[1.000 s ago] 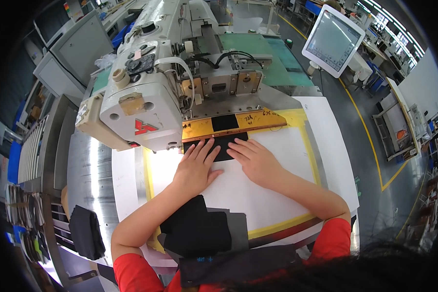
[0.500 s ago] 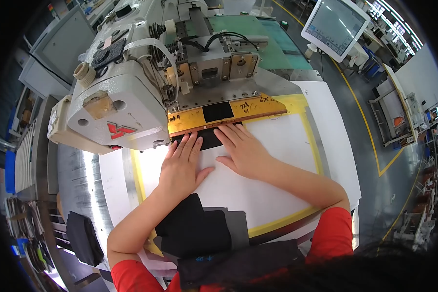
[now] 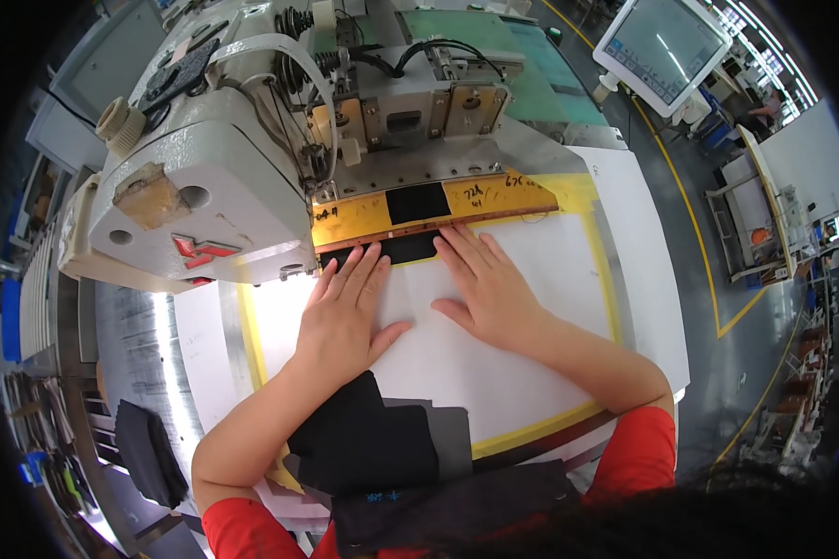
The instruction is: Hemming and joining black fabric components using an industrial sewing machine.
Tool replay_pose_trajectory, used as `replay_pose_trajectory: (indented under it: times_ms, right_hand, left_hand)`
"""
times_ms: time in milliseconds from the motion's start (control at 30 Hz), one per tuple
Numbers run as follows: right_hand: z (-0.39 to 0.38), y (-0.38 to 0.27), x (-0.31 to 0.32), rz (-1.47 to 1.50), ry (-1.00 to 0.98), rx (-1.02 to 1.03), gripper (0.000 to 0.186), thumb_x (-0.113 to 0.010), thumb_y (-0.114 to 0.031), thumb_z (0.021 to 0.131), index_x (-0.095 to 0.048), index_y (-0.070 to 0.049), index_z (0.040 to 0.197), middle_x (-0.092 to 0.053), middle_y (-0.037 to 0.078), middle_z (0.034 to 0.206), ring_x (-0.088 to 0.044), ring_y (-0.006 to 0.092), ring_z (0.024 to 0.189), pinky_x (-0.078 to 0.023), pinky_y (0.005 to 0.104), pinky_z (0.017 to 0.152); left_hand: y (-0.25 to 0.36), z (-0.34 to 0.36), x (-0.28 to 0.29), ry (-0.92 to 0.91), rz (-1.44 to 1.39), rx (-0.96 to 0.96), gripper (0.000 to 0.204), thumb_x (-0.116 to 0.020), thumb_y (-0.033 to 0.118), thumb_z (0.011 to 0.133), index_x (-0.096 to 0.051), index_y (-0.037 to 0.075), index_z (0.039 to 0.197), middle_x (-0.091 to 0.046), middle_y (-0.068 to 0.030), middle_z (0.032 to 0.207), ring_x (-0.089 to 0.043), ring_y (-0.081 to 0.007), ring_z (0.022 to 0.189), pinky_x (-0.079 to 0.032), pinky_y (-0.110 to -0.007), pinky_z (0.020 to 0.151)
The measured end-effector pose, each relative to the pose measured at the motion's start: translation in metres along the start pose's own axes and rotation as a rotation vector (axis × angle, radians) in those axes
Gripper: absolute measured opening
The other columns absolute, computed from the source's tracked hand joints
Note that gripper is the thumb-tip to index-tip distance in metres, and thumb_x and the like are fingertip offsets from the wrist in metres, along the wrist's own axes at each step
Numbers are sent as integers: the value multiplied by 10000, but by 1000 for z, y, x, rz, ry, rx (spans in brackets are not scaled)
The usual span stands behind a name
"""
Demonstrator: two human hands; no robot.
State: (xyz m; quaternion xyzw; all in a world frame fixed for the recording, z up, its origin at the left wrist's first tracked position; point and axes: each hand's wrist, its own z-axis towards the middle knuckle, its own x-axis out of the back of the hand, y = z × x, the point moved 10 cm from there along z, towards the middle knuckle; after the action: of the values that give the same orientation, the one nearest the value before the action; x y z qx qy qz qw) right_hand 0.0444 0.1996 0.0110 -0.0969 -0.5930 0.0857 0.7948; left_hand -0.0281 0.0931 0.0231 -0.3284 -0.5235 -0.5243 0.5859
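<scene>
While both hands are busy up by the machine, nearest the wearer is a dark cloth panel (image 3: 457, 510) with a small blue mark, red sleeves (image 3: 639, 456) on either side of it. Just beyond, black fabric pieces (image 3: 368, 443) sit on the near part of the work area, right of the left forearm, with a grey piece (image 3: 453, 438) sticking out on their right. Folded black cloth (image 3: 149, 454) at far left, near the edge of the bare metal surface (image 3: 132, 340). Middle: white sheet (image 3: 531, 279) edged in yellow tape (image 3: 612, 289), lying on a larger white backing (image 3: 657, 307). Left hand (image 3: 343, 321) and right hand (image 3: 494, 293) are palms down, fingers extended and a bit spread, well apart from each other, not clamped on anything. Left fingertips are on the near edge of the black fabric strip (image 3: 408, 248), right index at its right end. Strip lies on the white sheet, along the front edge of the yellow bar (image 3: 517, 194); can't tell how far it runs underneath. Bar has a black patch (image 3: 418, 203) and handwritten marks. White sewing machine head (image 3: 242, 158) stands just left of the bar, metal clamp bracket (image 3: 410, 172) right behind. Further back: green plate (image 3: 541, 88), then a touchscreen monitor (image 3: 662, 54) upper right, yellow floor line (image 3: 694, 228), wheeled cart (image 3: 750, 210), a distant co-worker (image 3: 770, 109), strip lights.
</scene>
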Motion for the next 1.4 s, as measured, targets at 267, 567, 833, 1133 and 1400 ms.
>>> replay_pose_trajectory:
  times_ms: [267,567,833,1133,1400]
  right_hand:
    - [-5,-1,16,-23,2,47,568,-607,-344,907,-501,75,1276,-489,230,1370,-442,361,1309,-320,480,1097]
    - [-3,1,5,-72,-30,27,603,-623,-323,892,-457,49,1336,-436,193,1438,-398,338,1356,-296,480,1113]
    - [-3,-2,6,-72,-5,51,596,-633,-318,880,-466,33,1332,-451,177,1429,-414,316,1346,-319,483,1098]
    - [-2,-3,11,-91,7,52,568,-651,-291,867,-493,21,1316,-476,158,1402,-442,300,1319,-314,474,1097]
    - [-1,-3,12,-20,15,25,563,-670,-259,850,-502,19,1310,-469,145,1404,-454,310,1302,-321,481,1091]
  left_hand:
    - [-11,6,0,-16,-48,13,741,-639,477,857,-445,-7,1383,-493,-173,1391,-449,-305,1313,-313,-439,1120]
    - [-10,1,-4,7,-32,40,745,-648,467,852,-435,-4,1389,-497,-188,1376,-456,-315,1298,-320,-444,1115]
    - [-6,1,2,36,-12,17,725,-665,454,834,-467,-1,1362,-514,-200,1362,-484,-335,1274,-339,-465,1100]
    - [-6,-2,3,46,8,1,663,-663,438,840,-511,18,1330,-494,-198,1382,-482,-345,1273,-361,-468,1071]
    - [-8,-15,6,90,68,103,638,-650,440,850,-519,44,1332,-490,-191,1386,-485,-346,1270,-380,-454,1038]
